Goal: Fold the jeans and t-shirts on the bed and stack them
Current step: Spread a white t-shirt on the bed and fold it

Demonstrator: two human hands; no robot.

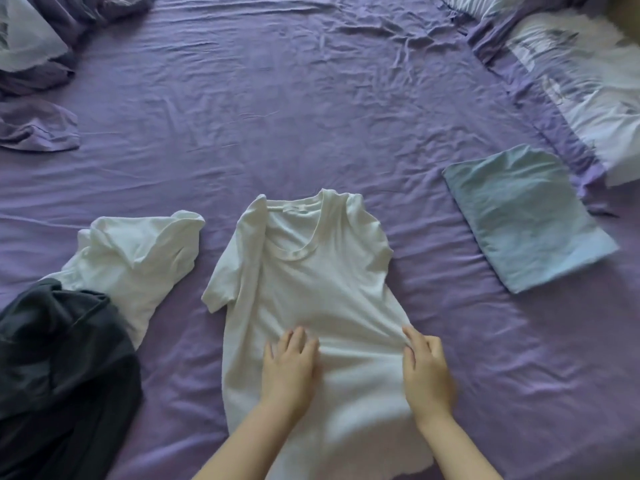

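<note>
Left hand [289,367] flat on white t-shirt [311,289], fingers straight, pressing lower front. Right hand [426,367] at shirt's right edge, fingers on fabric; pinch or flat press, cannot tell, blurred. Shirt spread neck-away at centre of purple bed [277,98], left sleeve folded in over the body. Second white t-shirt [138,261] crumpled just left, touching dark garment [59,368] heaped at lower left. Folded light-blue piece [526,220] well right, apart from shirt. Pillows [588,81] far right, bunched bedding [34,46] top left.
</note>
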